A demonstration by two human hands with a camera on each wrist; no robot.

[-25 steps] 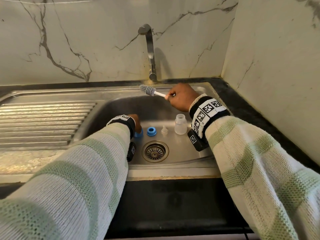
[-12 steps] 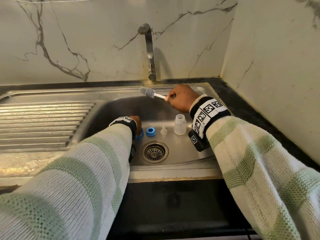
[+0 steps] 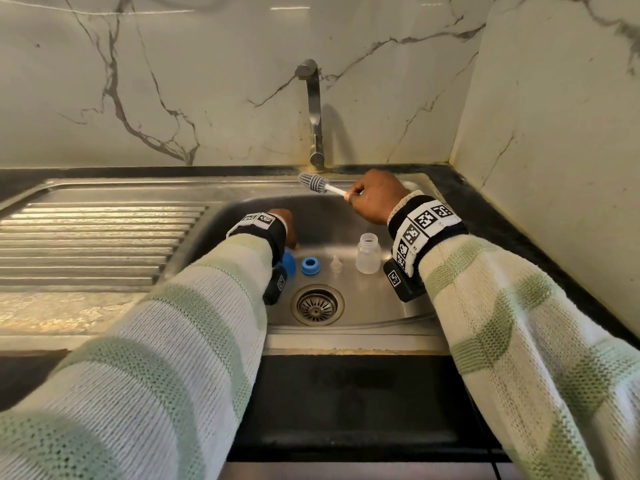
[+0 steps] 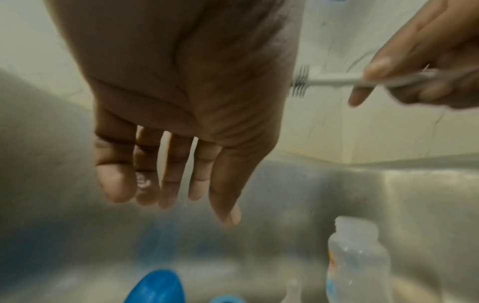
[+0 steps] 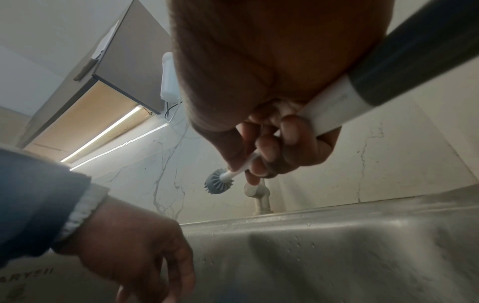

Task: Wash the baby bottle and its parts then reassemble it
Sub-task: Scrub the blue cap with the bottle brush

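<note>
Four parts stand on the floor of the steel sink (image 3: 381,306): a blue cap (image 3: 289,263), a blue ring (image 3: 310,265), a clear nipple (image 3: 335,264) and the open clear bottle (image 3: 368,254). My left hand (image 3: 287,233) hovers just above the cap, and my sleeve hides part of it. In the left wrist view the left hand (image 4: 176,205) has straight fingers with nothing in them, over the cap (image 4: 158,287) and beside the bottle (image 4: 357,260). My right hand (image 3: 374,199) grips the white handle of a grey bottle brush (image 3: 315,183), held over the back of the basin. The brush head (image 5: 219,181) points at the wall.
The faucet (image 3: 313,109) rises at the back rim, with no water running. A drain (image 3: 317,304) sits in the basin floor in front of the parts. A ribbed drainboard (image 3: 97,244) lies to the left, and marble walls close the back and right.
My left hand has risen slightly from the blue cap it was touching. The right hand and brush have barely moved.
</note>
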